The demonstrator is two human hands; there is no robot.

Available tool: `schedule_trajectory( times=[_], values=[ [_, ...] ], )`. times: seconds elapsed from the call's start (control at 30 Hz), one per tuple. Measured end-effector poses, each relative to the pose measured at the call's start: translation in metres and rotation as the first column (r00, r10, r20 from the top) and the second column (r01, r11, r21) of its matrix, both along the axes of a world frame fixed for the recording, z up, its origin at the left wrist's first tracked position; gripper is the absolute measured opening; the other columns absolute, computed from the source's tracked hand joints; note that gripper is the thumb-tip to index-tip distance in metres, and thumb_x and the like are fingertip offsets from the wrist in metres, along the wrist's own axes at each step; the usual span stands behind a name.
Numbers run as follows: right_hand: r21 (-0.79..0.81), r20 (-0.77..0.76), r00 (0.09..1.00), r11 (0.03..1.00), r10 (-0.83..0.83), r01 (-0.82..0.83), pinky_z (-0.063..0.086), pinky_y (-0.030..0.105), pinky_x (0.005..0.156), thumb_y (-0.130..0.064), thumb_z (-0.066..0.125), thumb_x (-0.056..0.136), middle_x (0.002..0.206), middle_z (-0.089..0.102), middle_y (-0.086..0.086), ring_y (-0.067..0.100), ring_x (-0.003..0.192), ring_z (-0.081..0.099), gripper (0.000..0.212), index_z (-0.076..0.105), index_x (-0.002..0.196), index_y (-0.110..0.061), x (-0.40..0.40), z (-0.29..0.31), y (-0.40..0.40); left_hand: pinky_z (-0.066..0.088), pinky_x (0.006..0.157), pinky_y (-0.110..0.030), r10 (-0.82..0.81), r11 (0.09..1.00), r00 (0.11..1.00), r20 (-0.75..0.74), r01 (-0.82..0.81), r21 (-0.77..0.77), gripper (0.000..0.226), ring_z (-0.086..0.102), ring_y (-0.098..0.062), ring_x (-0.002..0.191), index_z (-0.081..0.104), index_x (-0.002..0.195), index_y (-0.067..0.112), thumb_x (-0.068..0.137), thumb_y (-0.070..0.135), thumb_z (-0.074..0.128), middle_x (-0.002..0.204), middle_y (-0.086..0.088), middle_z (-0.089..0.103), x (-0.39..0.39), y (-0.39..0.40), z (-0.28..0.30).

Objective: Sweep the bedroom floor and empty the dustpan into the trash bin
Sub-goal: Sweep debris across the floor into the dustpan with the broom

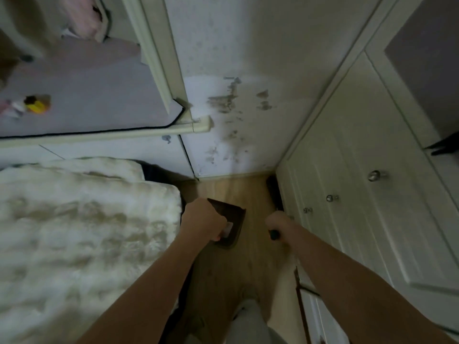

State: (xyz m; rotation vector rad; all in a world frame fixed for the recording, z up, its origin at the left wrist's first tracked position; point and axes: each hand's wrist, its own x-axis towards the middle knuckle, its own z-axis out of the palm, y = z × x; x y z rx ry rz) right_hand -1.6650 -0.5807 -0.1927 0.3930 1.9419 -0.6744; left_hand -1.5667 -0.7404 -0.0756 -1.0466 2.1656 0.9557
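Two light, rigid tools are being worked in the narrow strip of wooden floor point(223, 274) between the bed point(82, 232) and the white cabinet point(347, 194). The dark dustpan point(232, 220) is being held low over the boards by its handle, with the left hand point(202, 220) curled tightly round it; as stiff plastic, it is likely being carried without effort, though it should be kept level. The black hand brush point(274, 194) is being gripped at its handle by the right hand point(279, 223), fingers closed round it, with the bristle head being laid along the foot of the cabinet, near the stained wall point(236, 115). No trash bin is being shown.
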Motion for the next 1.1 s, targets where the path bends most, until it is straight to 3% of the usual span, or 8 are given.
schedule_trajectory(
  times=[0.07, 0.17, 0.27, 0.43, 0.63, 0.93, 1.03, 1.1],
  values=[
    [0.04, -0.008, 0.999, 0.998, -0.039, 0.039, 0.044, 0.025, 0.058, 0.0, 0.047, 0.092, 0.07, 0.04, 0.004, 0.014, 0.06, 0.043, 0.032, 0.038, 0.064, -0.012, -0.013, -0.002, -0.012, 0.06, 0.073, -0.035, 0.007, 1.0, 0.999, 0.04, -0.007, -0.007, 0.016, 0.07, -0.029, 0.08, 0.058, 0.088, 0.001, 0.081, 0.012, 0.068, 0.086, -0.015, 0.069, -0.009, -0.001, 0.003],
    [0.073, -0.053, 0.976, 0.976, 0.21, -0.206, 0.044, 0.027, 0.061, 0.0, 0.042, 0.093, 0.071, 0.041, 0.007, 0.021, 0.074, 0.05, 0.03, 0.039, 0.065, -0.01, -0.021, 0.001, -0.021, 0.048, 0.048, -0.022, 0.068, 0.997, 0.997, 0.027, -0.069, 0.024, 0.023, 0.058, -0.017, 0.052, 0.048, 0.072, 0.007, 0.085, 0.016, 0.066, 0.062, -0.006, 0.058, -0.017, 0.0, 0.006],
    [0.104, -0.047, 0.974, 0.971, 0.221, -0.216, 0.052, 0.025, 0.06, -0.007, 0.053, 0.086, 0.07, 0.046, 0.002, 0.013, 0.061, 0.049, 0.026, 0.039, 0.065, -0.016, -0.017, -0.019, -0.024, 0.049, 0.048, -0.023, 0.099, 0.995, 0.995, 0.0, -0.099, 0.002, 0.028, 0.06, -0.014, 0.052, 0.045, 0.068, 0.01, 0.086, 0.019, 0.064, 0.058, -0.003, 0.054, -0.018, 0.001, 0.009],
    [0.062, -0.009, 0.922, 0.92, 0.388, -0.387, 0.037, 0.02, 0.051, -0.005, 0.044, 0.096, 0.067, 0.04, 0.004, 0.013, 0.055, 0.04, 0.036, 0.036, 0.064, -0.02, -0.004, 0.004, -0.035, 0.051, 0.048, -0.024, 0.085, 0.996, 0.996, 0.01, -0.084, -0.019, 0.011, 0.063, -0.019, 0.055, 0.057, 0.082, 0.003, 0.082, 0.013, 0.062, 0.061, -0.006, 0.059, 0.007, 0.003, 0.008],
    [0.14, -0.009, 0.771, 0.765, 0.636, -0.629, 0.042, 0.024, 0.043, -0.008, 0.046, 0.095, 0.071, 0.053, 0.011, 0.017, 0.057, 0.051, 0.024, 0.053, 0.072, -0.01, 0.008, 0.013, -0.064, 0.058, 0.07, -0.036, 0.063, 0.998, 0.998, 0.011, -0.063, -0.03, 0.018, 0.06, -0.024, 0.066, 0.048, 0.068, 0.007, 0.081, 0.009, 0.059, 0.062, -0.006, 0.051, 0.042, -0.003, 0.022],
    [0.195, -0.069, 0.418, 0.423, 0.906, -0.885, 0.034, 0.024, 0.048, -0.01, 0.047, 0.096, 0.064, 0.042, 0.005, 0.014, 0.052, 0.039, 0.033, 0.041, 0.064, -0.013, 0.049, -0.007, -0.096, 0.048, 0.057, -0.029, 0.096, 0.995, 0.995, 0.016, -0.096, 0.003, 0.021, 0.049, -0.018, 0.051, 0.047, 0.065, 0.006, 0.082, 0.009, 0.058, 0.055, -0.006, 0.046, 0.075, 0.003, 0.018],
    [0.2, -0.113, 0.369, 0.385, 0.922, -0.901, 0.038, 0.022, 0.048, -0.009, 0.046, 0.096, 0.071, 0.052, 0.007, 0.017, 0.059, 0.052, 0.013, 0.055, 0.088, -0.004, 0.048, -0.01, -0.097, 0.044, 0.043, -0.021, 0.114, 0.993, 0.993, 0.033, -0.114, 0.009, 0.012, 0.048, -0.013, 0.039, 0.054, 0.069, 0.005, 0.081, 0.007, 0.056, 0.05, -0.005, 0.049, 0.085, 0.002, 0.017],
    [0.22, -0.154, 0.353, 0.381, 0.923, -0.898, 0.045, 0.026, 0.064, -0.009, 0.043, 0.097, 0.099, 0.062, 0.012, 0.024, 0.086, 0.063, 0.026, 0.056, 0.117, 0.001, 0.045, -0.018, -0.094, 0.04, 0.038, -0.017, 0.12, 0.992, 0.992, 0.032, -0.121, 0.023, 0.011, 0.048, -0.01, 0.035, 0.056, 0.069, 0.004, 0.08, 0.006, 0.054, 0.047, -0.004, 0.05, 0.093, 0.003, 0.014]
  ],
)
